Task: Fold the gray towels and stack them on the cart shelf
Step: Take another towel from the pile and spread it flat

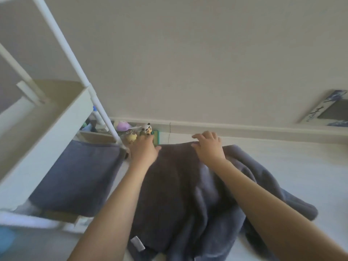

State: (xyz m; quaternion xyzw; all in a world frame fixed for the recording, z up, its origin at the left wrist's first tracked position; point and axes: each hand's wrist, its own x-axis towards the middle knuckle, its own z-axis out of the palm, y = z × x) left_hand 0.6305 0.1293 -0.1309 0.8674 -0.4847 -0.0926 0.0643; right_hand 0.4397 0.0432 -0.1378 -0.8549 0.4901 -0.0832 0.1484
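- A gray towel (184, 194) lies rumpled on the pale floor (293, 166) in front of the person, its far edge near the wall's skirting, a white label showing at its near edge
- More gray cloth bunches out from under it to the right; whether that is a second towel or the same one, I cannot tell
- The left hand (144, 150) rests at the far left corner, fingers reaching forward; the view is blurred and I cannot tell whether they pinch the edge
- The right hand (208, 147) lies flat on the far edge with fingers spread and loosely bent, pressing down, gripping nothing
- Step in hand, as I judge it: spreading and smoothing this towel before its first fold
- Next move calls for a firm hold on both far corners, then drawing them toward the near edge so the edges meet squarely
- One folded towel (75, 178) already lies on the lower shelf of the white cart (47, 132), just left of the hands
- Small toys, a panda (147, 128) among them, sit by the skirting beyond the left hand
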